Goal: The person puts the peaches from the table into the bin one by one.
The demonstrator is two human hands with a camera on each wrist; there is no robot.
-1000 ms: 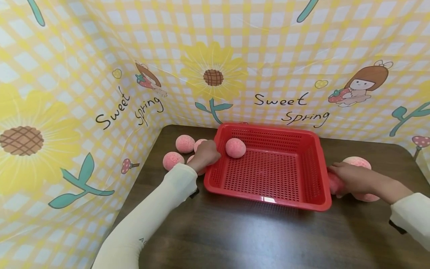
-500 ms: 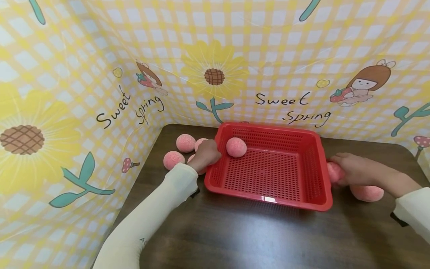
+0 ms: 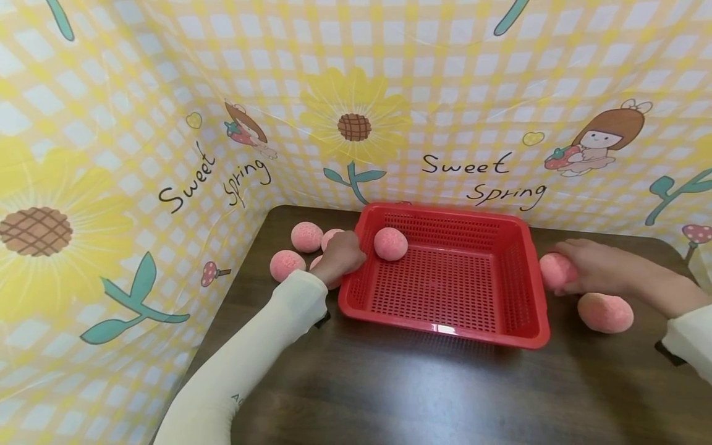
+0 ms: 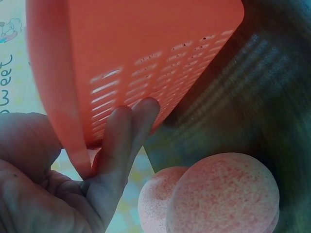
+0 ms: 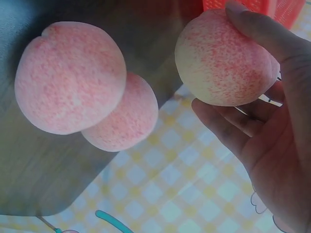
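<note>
My left hand [image 3: 342, 254] grips the left rim of a red plastic basket [image 3: 434, 290]. In the left wrist view the thumb is on one side of the rim and the fingers [image 4: 119, 141] lie against the perforated outer wall. A pink peach [image 3: 391, 244] sits inside, near the back left corner. Beside the basket's right wall my right hand [image 3: 597, 266] holds another peach [image 5: 226, 58] between thumb and fingers. Two more peaches are nearby, one of them a front peach [image 3: 605, 313]; the head view hides the other behind the hand.
Left of the basket several peaches lie on the dark wooden table [image 3: 389, 389], including a back peach [image 3: 306, 237] and a front peach [image 3: 287, 266]. My left hand partly covers others. A yellow checked cloth [image 3: 445, 74] rises behind and along the left side.
My right hand has moved the held peach upward in the head view, along the basket's right side. The front right peach has come into full sight. My left hand keeps its place.
</note>
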